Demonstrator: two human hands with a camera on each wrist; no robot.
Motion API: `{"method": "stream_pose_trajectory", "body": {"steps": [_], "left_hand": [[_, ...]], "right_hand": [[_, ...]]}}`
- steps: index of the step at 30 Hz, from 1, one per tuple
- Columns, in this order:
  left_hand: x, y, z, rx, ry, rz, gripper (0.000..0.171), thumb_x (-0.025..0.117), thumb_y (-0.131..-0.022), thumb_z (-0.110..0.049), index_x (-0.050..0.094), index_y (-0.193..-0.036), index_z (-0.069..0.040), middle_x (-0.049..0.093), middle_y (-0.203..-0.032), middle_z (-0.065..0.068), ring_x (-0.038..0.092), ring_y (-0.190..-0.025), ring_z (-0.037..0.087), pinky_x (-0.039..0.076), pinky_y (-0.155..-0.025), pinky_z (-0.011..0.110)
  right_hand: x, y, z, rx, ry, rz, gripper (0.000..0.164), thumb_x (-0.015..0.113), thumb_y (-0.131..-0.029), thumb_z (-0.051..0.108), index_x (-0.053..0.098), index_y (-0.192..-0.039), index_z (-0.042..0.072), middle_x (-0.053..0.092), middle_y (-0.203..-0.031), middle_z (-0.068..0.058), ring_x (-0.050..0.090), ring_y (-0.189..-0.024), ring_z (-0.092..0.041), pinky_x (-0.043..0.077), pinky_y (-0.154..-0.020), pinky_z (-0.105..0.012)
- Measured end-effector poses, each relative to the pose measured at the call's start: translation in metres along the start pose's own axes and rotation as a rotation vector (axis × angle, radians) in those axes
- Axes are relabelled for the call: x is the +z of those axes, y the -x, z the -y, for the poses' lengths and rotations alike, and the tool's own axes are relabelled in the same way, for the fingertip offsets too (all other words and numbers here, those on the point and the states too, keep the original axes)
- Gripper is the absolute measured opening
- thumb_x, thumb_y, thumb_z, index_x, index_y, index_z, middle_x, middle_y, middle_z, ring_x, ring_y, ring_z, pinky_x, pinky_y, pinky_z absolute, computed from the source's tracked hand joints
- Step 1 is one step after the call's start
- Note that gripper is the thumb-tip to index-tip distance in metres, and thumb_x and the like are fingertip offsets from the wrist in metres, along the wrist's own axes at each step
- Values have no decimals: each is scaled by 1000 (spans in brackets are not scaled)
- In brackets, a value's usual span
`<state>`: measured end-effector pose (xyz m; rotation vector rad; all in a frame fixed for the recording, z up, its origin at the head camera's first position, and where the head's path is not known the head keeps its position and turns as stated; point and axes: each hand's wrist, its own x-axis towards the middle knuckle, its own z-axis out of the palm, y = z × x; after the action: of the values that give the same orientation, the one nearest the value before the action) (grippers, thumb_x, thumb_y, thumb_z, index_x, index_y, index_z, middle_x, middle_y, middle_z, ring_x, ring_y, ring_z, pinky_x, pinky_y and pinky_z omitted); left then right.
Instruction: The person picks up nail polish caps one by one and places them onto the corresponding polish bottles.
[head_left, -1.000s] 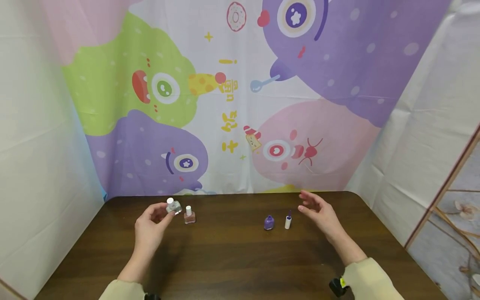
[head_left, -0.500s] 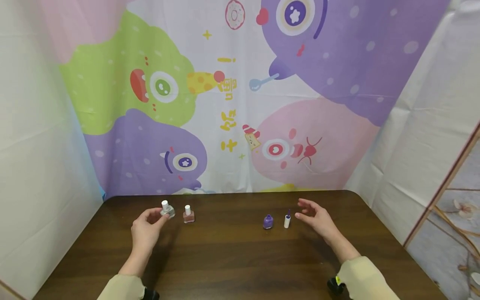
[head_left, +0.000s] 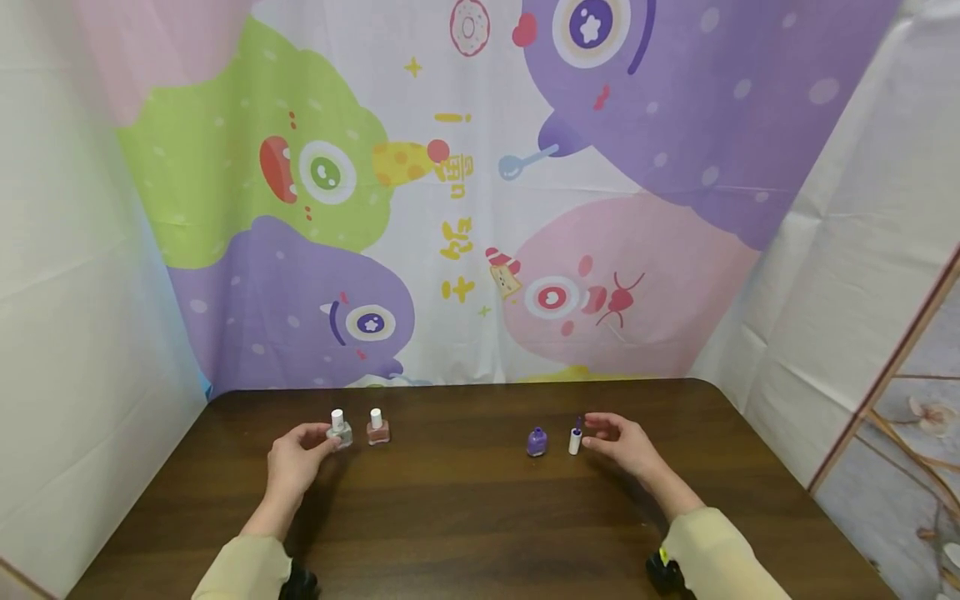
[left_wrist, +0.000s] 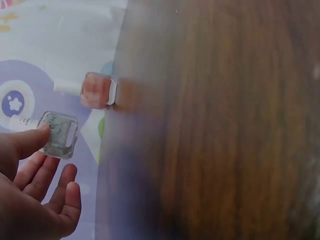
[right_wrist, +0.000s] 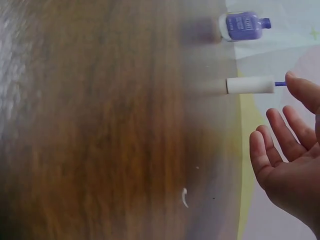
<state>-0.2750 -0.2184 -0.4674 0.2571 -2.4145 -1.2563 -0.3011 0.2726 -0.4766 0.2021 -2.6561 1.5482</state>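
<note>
My left hand (head_left: 292, 458) pinches a nail polish bottle (head_left: 341, 434) with greyish, speckled contents and a white cap, between thumb and fingers. In the left wrist view that bottle (left_wrist: 60, 135) is upright in the grip; whether its base touches the table cannot be told. Just right of it stands a pink nail polish bottle (head_left: 378, 431), white cap on. Across the table, my right hand (head_left: 626, 450) has its fingers spread beside a white nail polish cap (head_left: 574, 442), which stands with its purple brush upward. Left of this cap is the uncapped purple nail polish bottle (head_left: 536, 443).
The dark wooden table (head_left: 450, 517) reaches back to a cartoon-printed cloth (head_left: 465, 350). White cloth hangs at both sides. In the right wrist view, a small white curved mark (right_wrist: 185, 197) shows on the tabletop.
My left hand has lowered the greyish bottle toward the tabletop, left of the pink one. The right hand has come down and left, closer to the white cap with the brush.
</note>
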Motion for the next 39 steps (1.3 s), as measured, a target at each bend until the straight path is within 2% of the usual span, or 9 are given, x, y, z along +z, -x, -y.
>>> {"method": "stream_pose_trajectory", "body": {"steps": [7,19,26,33,39], "left_hand": [[1,-2,6,-53,-6,47,27,75,-79,-13,68,-100,2,68,-94,18,59,-82,21,41,-69,29],[3,-2,11,-65,-22,102,29,76,-77,-12,67,-97,6,70,-86,16,56,-71,11,39,-64,28],[3,2,12,-58,-36,110,27,75,-76,-9,66,-95,7,68,-85,19,57,-72,19,38,-62,29],[5,5,10,-12,-93,97,24,74,-75,-9,67,-94,6,68,-84,19,61,-77,29,41,-68,36],[4,4,7,-10,-103,115,37,73,-76,-10,61,-105,9,67,-95,24,62,-85,34,43,-76,44]], "right_hand": [[6,-5,-5,13,52,13,40,73,-82,16,62,-118,2,64,-115,-14,58,-95,-21,48,-77,-26],[14,-9,-5,18,118,29,40,76,-78,13,63,-112,-2,66,-101,-11,56,-85,-19,45,-71,-29],[17,-10,-6,34,122,25,38,76,-77,13,63,-109,-3,65,-99,-11,55,-84,-19,45,-71,-27],[18,-11,-7,27,130,16,36,77,-77,14,65,-107,-2,66,-98,-11,55,-85,-18,45,-72,-27],[18,-11,-7,20,129,-2,30,76,-78,12,66,-104,-1,67,-97,-11,56,-85,-18,46,-73,-27]]}}
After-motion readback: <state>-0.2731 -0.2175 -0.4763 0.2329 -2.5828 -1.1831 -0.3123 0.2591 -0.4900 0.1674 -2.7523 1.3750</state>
